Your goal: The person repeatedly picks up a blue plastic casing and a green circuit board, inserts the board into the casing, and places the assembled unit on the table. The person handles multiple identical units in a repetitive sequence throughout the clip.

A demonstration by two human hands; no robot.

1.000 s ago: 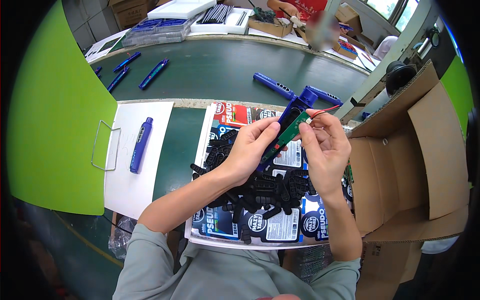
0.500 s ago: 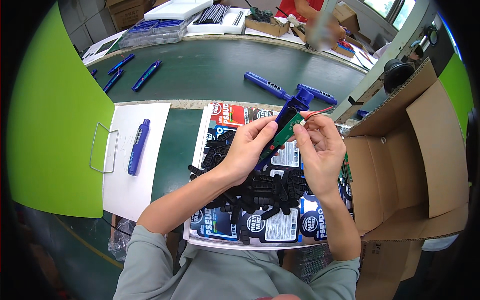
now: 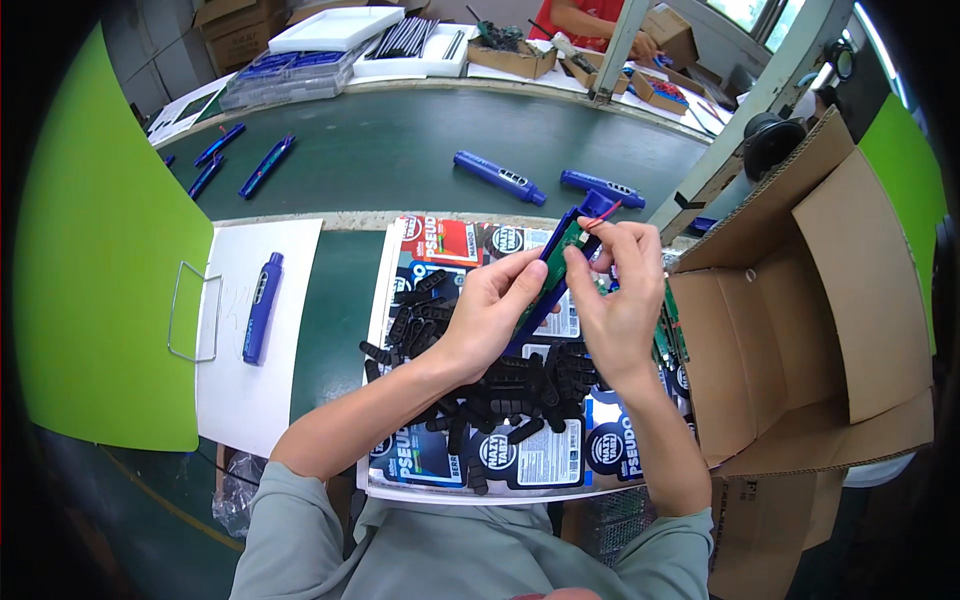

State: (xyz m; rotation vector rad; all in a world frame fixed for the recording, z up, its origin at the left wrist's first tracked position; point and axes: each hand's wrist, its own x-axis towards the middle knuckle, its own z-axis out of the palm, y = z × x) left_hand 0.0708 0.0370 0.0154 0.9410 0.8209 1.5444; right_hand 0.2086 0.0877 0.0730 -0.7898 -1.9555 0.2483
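Observation:
In front of my chest, my left hand (image 3: 492,305) closes around a long blue plastic casing (image 3: 598,204) with an open channel, its thumb along the side. A green circuit board (image 3: 557,262) lies lengthwise in that channel. My right hand (image 3: 622,300) pinches the board near its far end, where a thin red wire (image 3: 603,215) comes out beside the fingers. The fingers hide part of the board. Below the hands, a heap of small black ribbed strips (image 3: 515,385) rests on a printed sheet (image 3: 520,455).
More green boards (image 3: 668,330) lie beside an open cardboard box (image 3: 800,330) on the right. One blue pen-shaped device (image 3: 262,308) lies on white paper (image 3: 225,400) at left, near a green panel (image 3: 110,290). Across the green bench (image 3: 390,140) are more devices (image 3: 500,178); a person (image 3: 590,25) works beyond.
The circuit board was slanted up out of the casing at its far end; now it sits lower within the channel. My right fingers have moved in against it. The view has shifted slightly.

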